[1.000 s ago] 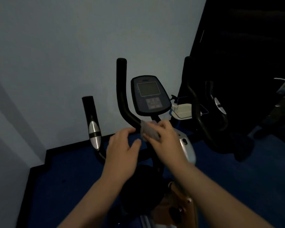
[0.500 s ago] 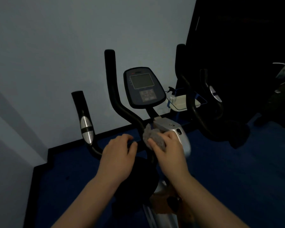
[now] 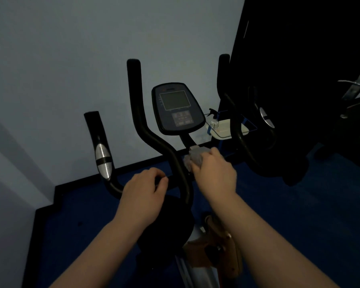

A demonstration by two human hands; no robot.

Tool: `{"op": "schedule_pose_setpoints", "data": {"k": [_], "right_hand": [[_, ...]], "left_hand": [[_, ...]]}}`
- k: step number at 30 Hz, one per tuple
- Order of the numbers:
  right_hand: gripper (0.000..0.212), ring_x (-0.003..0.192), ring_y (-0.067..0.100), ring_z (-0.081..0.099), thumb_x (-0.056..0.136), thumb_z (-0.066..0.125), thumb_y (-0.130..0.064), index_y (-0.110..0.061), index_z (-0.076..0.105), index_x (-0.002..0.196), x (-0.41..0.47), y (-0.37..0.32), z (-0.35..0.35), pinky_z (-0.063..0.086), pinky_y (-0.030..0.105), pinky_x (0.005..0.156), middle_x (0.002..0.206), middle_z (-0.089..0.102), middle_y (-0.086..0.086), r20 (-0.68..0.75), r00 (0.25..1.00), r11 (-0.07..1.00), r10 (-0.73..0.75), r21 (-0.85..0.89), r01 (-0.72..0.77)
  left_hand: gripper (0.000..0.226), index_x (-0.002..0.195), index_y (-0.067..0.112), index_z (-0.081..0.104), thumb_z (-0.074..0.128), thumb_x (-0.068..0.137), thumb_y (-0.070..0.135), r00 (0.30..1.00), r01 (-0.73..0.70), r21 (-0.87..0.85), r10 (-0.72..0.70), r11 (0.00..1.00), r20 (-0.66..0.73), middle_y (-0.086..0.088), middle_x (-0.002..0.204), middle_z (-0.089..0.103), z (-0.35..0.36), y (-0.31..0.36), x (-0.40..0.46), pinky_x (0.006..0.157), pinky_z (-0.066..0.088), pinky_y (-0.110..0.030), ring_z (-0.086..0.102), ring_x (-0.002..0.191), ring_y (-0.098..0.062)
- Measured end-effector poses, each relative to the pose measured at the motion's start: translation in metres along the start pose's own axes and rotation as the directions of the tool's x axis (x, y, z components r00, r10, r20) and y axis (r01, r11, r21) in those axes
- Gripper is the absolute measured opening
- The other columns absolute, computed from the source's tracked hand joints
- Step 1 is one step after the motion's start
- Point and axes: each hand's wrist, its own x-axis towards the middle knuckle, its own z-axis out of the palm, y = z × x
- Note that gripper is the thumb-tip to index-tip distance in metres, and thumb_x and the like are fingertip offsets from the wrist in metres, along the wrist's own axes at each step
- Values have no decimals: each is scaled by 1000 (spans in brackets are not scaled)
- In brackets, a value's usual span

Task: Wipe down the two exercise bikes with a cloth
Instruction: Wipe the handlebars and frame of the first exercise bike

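A black exercise bike stands in front of me, its console (image 3: 176, 108) facing up at the centre. Its left handlebar (image 3: 152, 138) curves down from the top to the stem. My right hand (image 3: 214, 173) grips a grey cloth (image 3: 194, 157) and presses it on the silver stem housing just below the console. My left hand (image 3: 144, 192) is closed around the low crossbar of the handlebar. A side grip with a silver sensor (image 3: 102, 159) rises at the left. The black saddle (image 3: 166, 223) shows under my forearms.
A pale wall stands close behind the bike and blue carpet (image 3: 289, 215) covers the floor. A small glass table (image 3: 227, 129) holding a spray bottle (image 3: 213, 118) sits behind the right handlebar (image 3: 235, 125). Dark equipment (image 3: 353, 94) fills the right side.
My right hand with the cloth has slid down from the handlebar joint onto the stem housing, then rubbed slightly up. My left hand has settled on the crossbar. The view has tilted.
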Motion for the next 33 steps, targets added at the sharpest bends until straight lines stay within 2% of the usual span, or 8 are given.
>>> {"op": "schedule_pose_setpoints", "data": {"k": [12,17,20,22,26,28,30,33], "right_hand": [[24,89,25,59,91,54,-33,-13,60,104,-2,-9,8,35,30,59,122,47,4,-14,999,999,-44,-19,44],[25,86,19,57,91,54,-41,-20,62,102,1,18,-6,37,28,57,105,50,-1,61,988,989,-145,3,145],[26,80,16,56,91,54,-42,-18,63,95,24,3,-18,35,26,56,96,56,-1,-19,1000,952,-20,304,25],[20,82,11,54,88,57,-42,-26,64,99,23,-11,-22,39,26,60,96,55,-6,-143,986,880,-82,454,139],[29,104,11,49,77,72,-26,-28,67,105,-4,-16,-4,35,29,96,106,54,-6,-48,830,788,-556,287,545],[37,118,10,47,75,73,-20,-25,68,111,-3,1,-2,18,41,116,116,57,-4,-16,716,694,-698,232,682],[43,127,8,43,77,72,-19,-25,65,119,6,13,-7,10,39,117,124,58,-5,96,612,617,-785,212,758],[45,126,11,48,81,71,-22,-28,61,124,17,3,-14,27,33,114,129,59,-6,219,560,601,-799,255,758]], "left_hand": [[26,114,26,59,44,96,37,1000,3,8,-2,1000,-25,8,105,61,-1,-1,-2,83,39,-28,47,94,-8],[28,114,25,59,43,95,38,1000,5,8,-5,1000,-16,7,106,61,-2,1,-1,87,42,-31,50,97,-11],[24,112,27,59,43,96,36,999,2,-23,-3,1000,-41,9,104,61,-2,1,-3,85,42,-28,50,96,-9],[19,107,29,61,46,95,31,991,-18,-112,3,994,-133,12,100,62,-4,2,-6,83,44,-27,53,95,-6],[18,95,33,62,48,92,22,914,-111,-355,-45,928,-404,21,91,62,-11,-8,-21,69,44,-23,58,83,-2],[20,96,36,61,48,91,22,871,-105,-352,-84,930,-484,24,92,59,-17,-23,-29,72,44,-24,56,87,-2],[24,102,35,60,47,89,19,859,-115,-294,-54,949,-509,25,102,59,-23,-38,-33,86,44,-24,55,100,0],[28,118,22,60,51,92,13,885,-139,-204,29,969,-464,10,130,56,-34,-56,-29,106,34,-26,47,124,-4]]}}
